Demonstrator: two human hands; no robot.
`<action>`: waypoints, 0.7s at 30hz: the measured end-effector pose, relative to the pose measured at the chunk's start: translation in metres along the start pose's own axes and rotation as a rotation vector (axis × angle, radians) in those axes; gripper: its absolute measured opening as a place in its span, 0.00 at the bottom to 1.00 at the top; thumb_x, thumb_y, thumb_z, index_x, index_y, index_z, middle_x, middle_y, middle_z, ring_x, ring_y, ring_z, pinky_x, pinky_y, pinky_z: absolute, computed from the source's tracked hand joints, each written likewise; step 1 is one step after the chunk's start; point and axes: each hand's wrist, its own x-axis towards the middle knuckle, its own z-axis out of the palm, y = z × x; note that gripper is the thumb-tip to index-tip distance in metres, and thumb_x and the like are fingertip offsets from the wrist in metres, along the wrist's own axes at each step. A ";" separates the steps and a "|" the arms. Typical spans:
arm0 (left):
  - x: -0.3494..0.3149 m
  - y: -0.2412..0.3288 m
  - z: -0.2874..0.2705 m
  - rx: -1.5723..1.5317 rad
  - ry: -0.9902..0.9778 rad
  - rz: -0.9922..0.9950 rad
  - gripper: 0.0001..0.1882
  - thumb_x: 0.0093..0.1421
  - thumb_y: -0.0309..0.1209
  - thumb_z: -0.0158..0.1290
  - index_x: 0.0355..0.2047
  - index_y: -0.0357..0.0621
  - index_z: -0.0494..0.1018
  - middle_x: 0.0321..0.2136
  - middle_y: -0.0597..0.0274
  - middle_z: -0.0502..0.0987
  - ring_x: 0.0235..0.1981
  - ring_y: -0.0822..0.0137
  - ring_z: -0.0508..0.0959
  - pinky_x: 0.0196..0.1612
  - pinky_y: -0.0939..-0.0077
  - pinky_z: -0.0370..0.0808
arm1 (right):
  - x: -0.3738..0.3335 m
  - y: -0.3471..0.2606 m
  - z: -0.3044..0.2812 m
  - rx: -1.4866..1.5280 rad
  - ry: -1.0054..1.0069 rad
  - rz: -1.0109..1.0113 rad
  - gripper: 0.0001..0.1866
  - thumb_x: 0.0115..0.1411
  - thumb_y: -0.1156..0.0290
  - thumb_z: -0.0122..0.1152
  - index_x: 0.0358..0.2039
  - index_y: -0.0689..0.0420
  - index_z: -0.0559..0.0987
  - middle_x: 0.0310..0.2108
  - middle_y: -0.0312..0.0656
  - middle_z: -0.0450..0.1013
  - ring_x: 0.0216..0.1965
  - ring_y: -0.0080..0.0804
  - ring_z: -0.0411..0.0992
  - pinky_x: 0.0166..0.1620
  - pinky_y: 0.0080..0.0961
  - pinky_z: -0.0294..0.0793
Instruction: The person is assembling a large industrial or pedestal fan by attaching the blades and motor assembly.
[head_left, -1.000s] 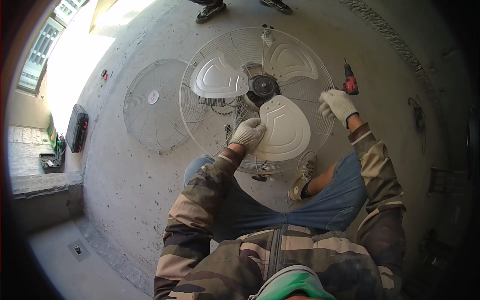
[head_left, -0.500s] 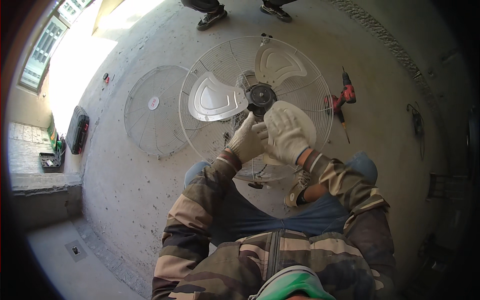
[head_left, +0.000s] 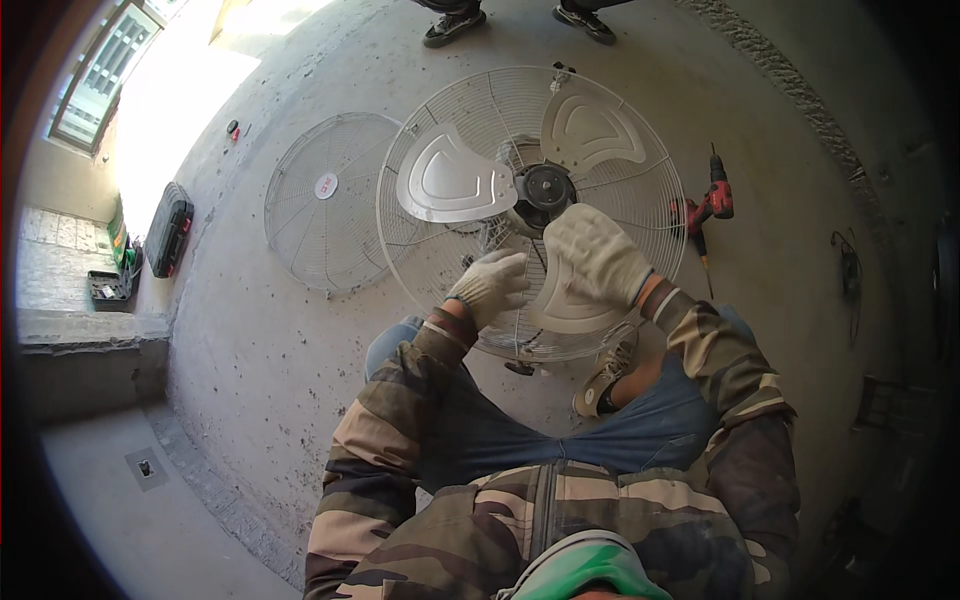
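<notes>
A large wire fan guard point(head_left: 660, 165) lies on the floor in front of me, with a black hub point(head_left: 546, 187) at its middle. One silvery blade point(head_left: 455, 180) spreads left from the hub and another blade point(head_left: 598, 130) to the upper right. My right hand point(head_left: 598, 255), in a white knit glove, grips the near fan blade point(head_left: 570, 308) and covers its part towards the hub. My left hand point(head_left: 490, 285), also gloved, hovers left of that blade. Its fingers are bent but apart, holding nothing.
A second round wire guard point(head_left: 320, 235) lies to the left. Red-and-black power drills point(head_left: 715, 200) lie at the right. A black tool case point(head_left: 168, 232) stands farther left. At the far edge are another person's shoes point(head_left: 455, 30).
My left hand has drawn back from beside the hub towards me. My right hand has shifted on the near blade, more of which now shows below it. The view has moved slightly.
</notes>
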 end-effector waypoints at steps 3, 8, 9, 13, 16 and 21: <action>-0.004 0.011 -0.023 -0.365 0.534 0.271 0.22 0.68 0.39 0.56 0.57 0.43 0.68 0.51 0.56 0.74 0.50 0.55 0.78 0.50 0.55 0.77 | 0.024 0.056 -0.016 -0.182 -0.032 0.633 0.37 0.62 0.48 0.60 0.66 0.57 0.68 0.67 0.51 0.63 0.70 0.47 0.58 0.73 0.42 0.51; -0.003 0.030 -0.048 -0.595 0.630 0.467 0.21 0.71 0.40 0.51 0.58 0.42 0.68 0.52 0.52 0.77 0.52 0.53 0.78 0.52 0.51 0.77 | 0.083 0.006 -0.007 0.155 0.312 0.754 0.39 0.63 0.46 0.60 0.67 0.58 0.66 0.69 0.54 0.60 0.70 0.49 0.57 0.72 0.43 0.53; -0.003 0.029 -0.048 -0.588 0.687 0.457 0.20 0.71 0.40 0.50 0.58 0.42 0.68 0.52 0.52 0.77 0.51 0.52 0.78 0.52 0.51 0.78 | 0.078 -0.027 -0.003 -0.029 0.205 0.658 0.37 0.63 0.47 0.60 0.65 0.58 0.67 0.68 0.53 0.61 0.69 0.49 0.58 0.71 0.43 0.56; -0.007 0.014 -0.047 -0.455 0.577 0.337 0.18 0.72 0.35 0.46 0.58 0.40 0.67 0.53 0.51 0.76 0.54 0.48 0.77 0.54 0.51 0.77 | 0.040 -0.058 -0.014 0.265 -0.398 0.213 0.32 0.59 0.51 0.64 0.59 0.55 0.74 0.65 0.51 0.64 0.67 0.46 0.62 0.69 0.41 0.61; -0.007 0.015 -0.066 -0.489 0.724 0.501 0.17 0.72 0.32 0.44 0.58 0.40 0.66 0.54 0.50 0.75 0.55 0.48 0.76 0.58 0.50 0.76 | 0.023 -0.001 -0.020 0.378 -0.111 0.270 0.31 0.59 0.51 0.63 0.59 0.52 0.75 0.64 0.48 0.66 0.67 0.44 0.60 0.69 0.42 0.60; -0.006 0.019 -0.102 -0.507 0.581 0.546 0.17 0.66 0.26 0.50 0.55 0.38 0.69 0.51 0.50 0.76 0.53 0.53 0.79 0.56 0.53 0.79 | 0.021 0.063 -0.002 -0.065 -0.092 0.436 0.33 0.63 0.50 0.60 0.64 0.52 0.70 0.67 0.48 0.63 0.69 0.44 0.58 0.69 0.41 0.61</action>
